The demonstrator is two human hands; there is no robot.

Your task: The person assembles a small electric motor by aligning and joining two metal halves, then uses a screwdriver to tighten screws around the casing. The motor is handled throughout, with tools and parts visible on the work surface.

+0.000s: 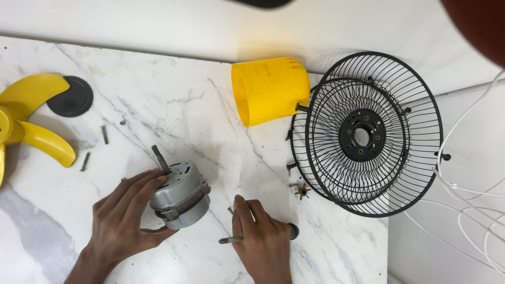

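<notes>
My left hand (123, 218) grips a grey metal fan motor (180, 193) that rests on the white marble table (173, 105), its shaft pointing up and to the left. To its right, my right hand (261, 239) lies on the table, closed over a screwdriver (231, 240). The metal tip sticks out to the left of the hand and the dark handle end shows on the right. A small screw lies just above the right thumb, near the motor.
A yellow motor cover (269, 89) lies on its side at the back. Black wire fan guards (368, 134) sit at the right table edge, with white cables (468, 194) beyond. Yellow fan blades (26, 126), a dark round cap (73, 96) and loose screws (104, 134) lie at left.
</notes>
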